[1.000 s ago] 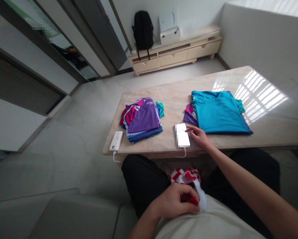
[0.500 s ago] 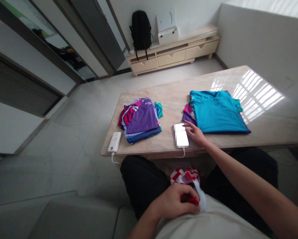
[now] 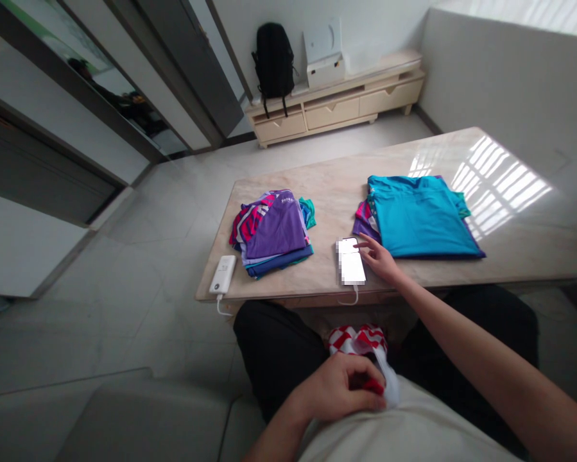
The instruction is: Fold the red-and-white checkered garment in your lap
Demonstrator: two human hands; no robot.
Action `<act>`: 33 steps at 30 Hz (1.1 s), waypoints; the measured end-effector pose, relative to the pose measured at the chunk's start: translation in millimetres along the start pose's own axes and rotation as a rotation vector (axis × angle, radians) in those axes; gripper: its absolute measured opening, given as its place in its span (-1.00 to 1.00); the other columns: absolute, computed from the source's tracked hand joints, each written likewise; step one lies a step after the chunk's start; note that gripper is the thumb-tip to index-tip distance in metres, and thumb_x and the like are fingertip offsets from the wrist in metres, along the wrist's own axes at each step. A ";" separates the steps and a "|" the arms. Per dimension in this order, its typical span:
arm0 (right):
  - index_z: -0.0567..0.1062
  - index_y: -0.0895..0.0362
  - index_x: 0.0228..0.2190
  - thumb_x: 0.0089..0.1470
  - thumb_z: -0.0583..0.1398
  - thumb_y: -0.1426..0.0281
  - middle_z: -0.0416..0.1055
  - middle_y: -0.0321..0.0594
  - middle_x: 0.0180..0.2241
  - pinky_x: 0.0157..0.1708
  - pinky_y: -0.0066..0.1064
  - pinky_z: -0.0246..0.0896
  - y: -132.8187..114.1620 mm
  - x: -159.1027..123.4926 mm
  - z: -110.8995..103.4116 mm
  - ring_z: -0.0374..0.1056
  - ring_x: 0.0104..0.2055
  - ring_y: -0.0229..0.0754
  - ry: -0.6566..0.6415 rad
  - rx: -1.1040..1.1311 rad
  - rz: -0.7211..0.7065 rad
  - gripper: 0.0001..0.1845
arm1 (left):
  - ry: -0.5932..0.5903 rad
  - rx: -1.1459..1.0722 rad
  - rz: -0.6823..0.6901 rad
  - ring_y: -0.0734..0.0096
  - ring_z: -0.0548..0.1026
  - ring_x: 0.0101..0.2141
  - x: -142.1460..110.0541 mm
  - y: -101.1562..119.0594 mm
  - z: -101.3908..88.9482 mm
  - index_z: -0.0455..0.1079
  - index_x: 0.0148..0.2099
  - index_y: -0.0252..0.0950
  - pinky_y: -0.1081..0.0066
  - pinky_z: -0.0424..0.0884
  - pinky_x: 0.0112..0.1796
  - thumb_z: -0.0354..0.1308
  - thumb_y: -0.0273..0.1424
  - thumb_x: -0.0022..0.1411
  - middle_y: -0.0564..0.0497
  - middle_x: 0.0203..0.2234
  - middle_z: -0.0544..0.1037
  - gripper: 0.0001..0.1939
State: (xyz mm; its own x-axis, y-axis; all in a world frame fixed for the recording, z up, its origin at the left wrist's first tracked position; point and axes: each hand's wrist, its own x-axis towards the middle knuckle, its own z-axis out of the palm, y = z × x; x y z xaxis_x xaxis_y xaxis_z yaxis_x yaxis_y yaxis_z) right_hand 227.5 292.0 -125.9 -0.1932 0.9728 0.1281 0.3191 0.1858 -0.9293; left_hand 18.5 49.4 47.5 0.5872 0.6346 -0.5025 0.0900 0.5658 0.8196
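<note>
My right hand [image 3: 380,258] reaches across the marble table [image 3: 336,192], fingers apart, with one fingertip at the right edge of a lit phone [image 3: 350,261] that has a white cable at its near end. My left hand [image 3: 339,387] rests against my lap, fingers curled around a red and white patterned garment [image 3: 358,340]. A folded stack of purple and striped shirts [image 3: 273,230] lies left of the phone. To the phone's right is a flat pile topped by a teal shirt [image 3: 420,215].
A white power bank [image 3: 223,274] with a cable sits at the table's near left corner. A low cream cabinet [image 3: 336,102] stands at the far wall with a black backpack [image 3: 273,58] and a white box [image 3: 325,54]. Grey sofa backs flank the right and near sides.
The view has shifted slightly. My right hand stays at the phone's edge with its finger a little higher on it; the left hand has not moved.
</note>
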 end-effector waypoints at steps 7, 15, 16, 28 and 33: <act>0.24 -0.04 0.40 0.24 0.21 0.19 0.54 -0.12 0.13 -0.46 -0.34 0.32 -5.0 -1.4 0.6 0.23 -0.51 -0.27 0.002 0.022 0.013 -0.26 | -0.007 -0.017 0.009 0.50 0.38 -0.35 0.6 -3.5 -0.4 0.57 -0.22 -0.38 0.45 0.28 -0.24 0.58 -0.18 -0.03 0.05 -0.37 0.50 -0.55; 0.26 -0.01 0.38 0.24 0.21 0.18 0.57 -0.12 0.09 -0.45 -0.32 0.33 -3.2 -0.6 1.1 0.25 -0.50 -0.25 0.006 0.025 0.022 -0.27 | -0.003 -0.015 0.010 0.49 0.39 -0.34 1.0 -1.8 0.1 0.55 -0.24 -0.40 0.45 0.27 -0.24 0.58 -0.18 -0.04 0.03 -0.37 0.50 -0.55; 0.26 -0.01 0.38 0.24 0.21 0.18 0.57 -0.12 0.10 -0.44 -0.32 0.33 -3.5 -0.9 1.0 0.25 -0.50 -0.26 0.006 0.026 0.022 -0.27 | -0.004 -0.014 0.012 0.49 0.38 -0.35 1.0 -1.4 0.2 0.55 -0.24 -0.40 0.45 0.27 -0.25 0.57 -0.19 -0.03 0.03 -0.37 0.49 -0.55; 0.49 0.18 0.18 0.25 0.21 0.14 0.67 -0.10 -0.27 -0.15 -0.26 0.41 -16.5 -10.0 -6.1 0.52 -0.25 -0.08 -0.061 0.100 0.037 -0.43 | -0.019 -0.013 0.047 0.45 0.41 -0.31 1.2 -8.3 -0.2 0.54 -0.23 -0.40 0.43 0.29 -0.21 0.51 -0.31 0.05 0.00 -0.32 0.51 -0.68; 0.50 0.22 0.17 0.22 0.23 0.12 0.66 -0.09 -0.29 -0.22 -0.30 0.38 -25.7 -12.5 -6.9 0.51 -0.29 -0.10 -0.050 0.126 0.055 -0.40 | -0.026 0.000 0.053 0.47 0.40 -0.32 1.8 -9.8 -0.8 0.55 -0.22 -0.39 0.45 0.28 -0.23 0.50 -0.31 0.06 0.01 -0.33 0.51 -0.69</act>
State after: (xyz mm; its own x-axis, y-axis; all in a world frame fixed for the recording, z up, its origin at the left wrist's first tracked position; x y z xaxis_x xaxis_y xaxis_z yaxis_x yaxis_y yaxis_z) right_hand 228.1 276.0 -101.3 -0.2259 0.9723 0.0608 0.2118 0.1099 -0.9711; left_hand 18.0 45.5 38.3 0.6117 0.6500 -0.4510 0.0578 0.5318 0.8449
